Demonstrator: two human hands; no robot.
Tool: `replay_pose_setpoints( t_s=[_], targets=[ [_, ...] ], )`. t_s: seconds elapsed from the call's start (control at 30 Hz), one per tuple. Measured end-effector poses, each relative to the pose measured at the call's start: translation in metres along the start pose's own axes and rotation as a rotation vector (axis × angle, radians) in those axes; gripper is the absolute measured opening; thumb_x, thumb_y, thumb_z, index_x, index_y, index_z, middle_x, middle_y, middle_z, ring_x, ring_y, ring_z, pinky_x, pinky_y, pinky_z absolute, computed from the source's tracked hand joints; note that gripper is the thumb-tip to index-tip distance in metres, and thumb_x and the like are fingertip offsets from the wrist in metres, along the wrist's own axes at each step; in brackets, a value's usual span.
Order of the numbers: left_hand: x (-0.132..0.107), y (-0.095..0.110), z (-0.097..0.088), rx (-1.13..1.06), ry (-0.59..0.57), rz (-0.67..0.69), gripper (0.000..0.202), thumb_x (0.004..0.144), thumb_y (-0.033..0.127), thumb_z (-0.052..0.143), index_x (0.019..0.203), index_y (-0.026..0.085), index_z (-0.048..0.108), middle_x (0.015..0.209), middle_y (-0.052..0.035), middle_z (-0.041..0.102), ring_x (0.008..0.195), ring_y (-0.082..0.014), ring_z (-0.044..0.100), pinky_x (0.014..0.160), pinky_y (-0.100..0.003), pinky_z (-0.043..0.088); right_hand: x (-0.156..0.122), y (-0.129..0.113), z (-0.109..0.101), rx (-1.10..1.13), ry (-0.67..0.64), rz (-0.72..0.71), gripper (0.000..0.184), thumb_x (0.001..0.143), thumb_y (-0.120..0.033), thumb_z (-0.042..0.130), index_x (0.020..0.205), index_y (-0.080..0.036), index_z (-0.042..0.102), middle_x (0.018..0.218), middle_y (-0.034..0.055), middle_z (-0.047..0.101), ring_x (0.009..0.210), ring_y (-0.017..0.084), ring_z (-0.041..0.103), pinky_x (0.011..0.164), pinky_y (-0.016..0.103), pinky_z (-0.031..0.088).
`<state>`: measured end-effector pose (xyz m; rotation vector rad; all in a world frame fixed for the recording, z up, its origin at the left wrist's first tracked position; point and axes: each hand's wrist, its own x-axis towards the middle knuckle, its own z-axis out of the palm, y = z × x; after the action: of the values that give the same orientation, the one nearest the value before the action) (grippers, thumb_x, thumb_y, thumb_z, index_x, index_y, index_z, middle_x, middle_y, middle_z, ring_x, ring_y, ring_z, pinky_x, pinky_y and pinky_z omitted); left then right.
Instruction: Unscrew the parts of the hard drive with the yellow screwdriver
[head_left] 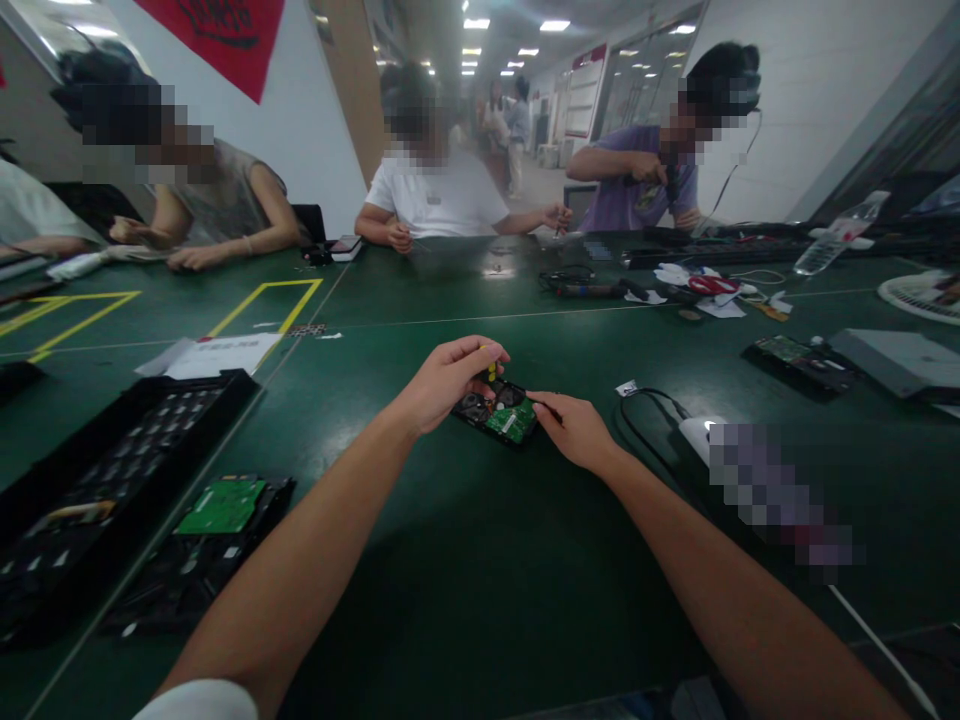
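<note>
A hard drive [501, 411] with a green circuit board on top lies on the dark green table [465, 560] in front of me. My left hand [448, 378] is closed round a small yellow-handled screwdriver [491, 366] held upright over the drive. My right hand [574, 428] rests at the drive's right edge, fingers curled with the fingertips pressed on it, steadying it.
Black trays [97, 480] and another drive with a green board [225, 508] lie at my left. A black cable [645, 420] and a white box [701, 432] are at my right. Three people work across the table, with tools, a bottle [840, 232] and more drives around them.
</note>
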<state>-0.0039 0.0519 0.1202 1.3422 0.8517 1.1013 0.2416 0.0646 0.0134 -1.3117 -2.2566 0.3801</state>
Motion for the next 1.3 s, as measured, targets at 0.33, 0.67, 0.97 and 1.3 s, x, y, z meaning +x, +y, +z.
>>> replay_pose_setpoints(
  t_s=[0.33, 0.67, 0.97, 1.3],
  targets=[
    [-0.0024, 0.0023, 0.0008, -0.074, -0.054, -0.045, 0.031, 0.090, 0.047, 0.067, 0.101, 0.018, 0.063, 0.091, -0.0083, 0.071, 0.081, -0.0189, 0.067, 0.059, -0.026, 0.052, 0.0020, -0.0031, -0.0029, 0.008, -0.012, -0.017, 0.038, 0.106, -0.036, 0.045, 0.137, -0.031, 0.066, 0.131, 0.0021, 0.071, 0.114, 0.025, 0.068, 0.099, 0.042, 0.053],
    [-0.0006, 0.0018, -0.0020, 0.024, 0.016, 0.000, 0.028, 0.089, 0.045, 0.066, 0.095, 0.018, 0.064, 0.094, -0.0061, 0.066, 0.086, -0.0178, 0.064, 0.064, -0.027, 0.054, 0.0005, 0.0016, 0.0014, -0.016, -0.013, 0.047, 0.042, 0.106, -0.042, 0.045, 0.143, -0.030, 0.059, 0.114, 0.0043, 0.075, 0.094, 0.023, 0.070, 0.077, 0.035, 0.053],
    [-0.0008, 0.0048, -0.0017, 0.131, 0.074, 0.026, 0.028, 0.088, 0.046, 0.066, 0.093, 0.018, 0.067, 0.096, -0.0053, 0.063, 0.086, -0.0166, 0.058, 0.064, -0.024, 0.052, 0.0014, -0.0012, 0.0010, 0.033, -0.034, 0.113, 0.043, 0.105, -0.041, 0.047, 0.144, -0.022, 0.054, 0.090, 0.0032, 0.074, 0.074, 0.019, 0.067, 0.066, 0.031, 0.046],
    [0.0011, -0.0015, -0.0015, -0.099, -0.029, -0.036, 0.028, 0.092, 0.042, 0.060, 0.100, 0.017, 0.067, 0.091, -0.0082, 0.066, 0.085, -0.0187, 0.063, 0.062, -0.025, 0.054, 0.0016, -0.0047, -0.0025, 0.017, -0.061, 0.109, 0.038, 0.105, -0.039, 0.049, 0.136, -0.021, 0.059, 0.089, 0.0032, 0.074, 0.073, 0.018, 0.065, 0.064, 0.029, 0.040]
  ],
)
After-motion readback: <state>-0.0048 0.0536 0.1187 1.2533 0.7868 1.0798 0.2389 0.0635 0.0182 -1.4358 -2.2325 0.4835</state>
